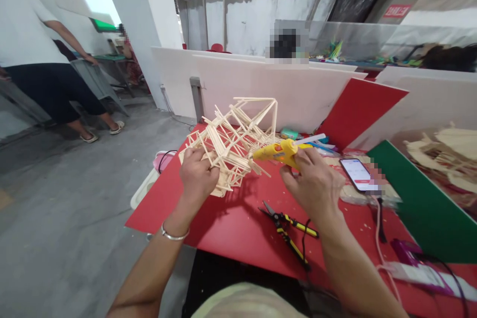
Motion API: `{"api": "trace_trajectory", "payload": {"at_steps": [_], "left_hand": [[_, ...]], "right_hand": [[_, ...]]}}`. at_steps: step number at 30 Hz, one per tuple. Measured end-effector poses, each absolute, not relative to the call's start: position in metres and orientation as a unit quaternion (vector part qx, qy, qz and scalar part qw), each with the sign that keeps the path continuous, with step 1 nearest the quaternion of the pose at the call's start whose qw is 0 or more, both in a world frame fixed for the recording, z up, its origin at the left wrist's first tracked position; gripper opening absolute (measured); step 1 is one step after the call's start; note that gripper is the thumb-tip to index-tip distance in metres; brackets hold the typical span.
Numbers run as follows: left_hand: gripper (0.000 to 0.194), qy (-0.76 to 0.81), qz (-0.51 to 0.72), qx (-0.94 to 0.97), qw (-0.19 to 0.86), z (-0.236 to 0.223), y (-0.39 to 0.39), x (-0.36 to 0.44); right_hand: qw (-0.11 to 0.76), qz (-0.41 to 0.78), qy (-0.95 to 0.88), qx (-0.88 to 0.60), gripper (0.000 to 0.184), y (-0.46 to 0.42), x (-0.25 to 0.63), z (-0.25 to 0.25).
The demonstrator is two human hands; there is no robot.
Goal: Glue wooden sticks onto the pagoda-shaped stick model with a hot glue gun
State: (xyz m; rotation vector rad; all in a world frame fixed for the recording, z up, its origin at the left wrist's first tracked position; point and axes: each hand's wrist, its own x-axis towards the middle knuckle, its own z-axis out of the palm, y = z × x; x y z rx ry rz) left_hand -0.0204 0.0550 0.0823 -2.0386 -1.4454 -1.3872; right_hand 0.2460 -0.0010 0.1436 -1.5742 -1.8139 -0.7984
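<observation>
A model built of thin wooden sticks (227,144) is held up over the red tabletop (238,223). My left hand (197,171) grips its near left side with fingers closed. In my right hand (316,179) is a yellow hot glue gun (278,153), a pale glue stick poking out of its back end. The gun's nozzle points left and is at the model's right side; whether it touches the sticks I cannot tell. Below the gun lie cutting shears (285,228) with black and yellow handles, their blades apart.
A phone (359,175) lies on plastic-wrapped stuff at the right, with a pink cable beside it. A green board (421,203) and a red board (363,109) lean at the right. White panels (257,79) border the table's back. Another person (44,44) stands at the left.
</observation>
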Motion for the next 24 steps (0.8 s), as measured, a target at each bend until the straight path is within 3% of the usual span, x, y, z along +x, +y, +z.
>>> {"api": "trace_trajectory", "payload": {"at_steps": [17,24], "left_hand": [[0.017,-0.529,-0.412,-0.723,0.168,0.088,0.056,-0.011],[0.018,-0.518,-0.408,-0.732,0.171,0.089,0.059,-0.011]], "right_hand": [[0.282,-0.295,-0.688,-0.6,0.032,0.007,0.255,0.13],[0.269,-0.299,-0.689,-0.603,0.027,0.011,0.255,0.126]]}}
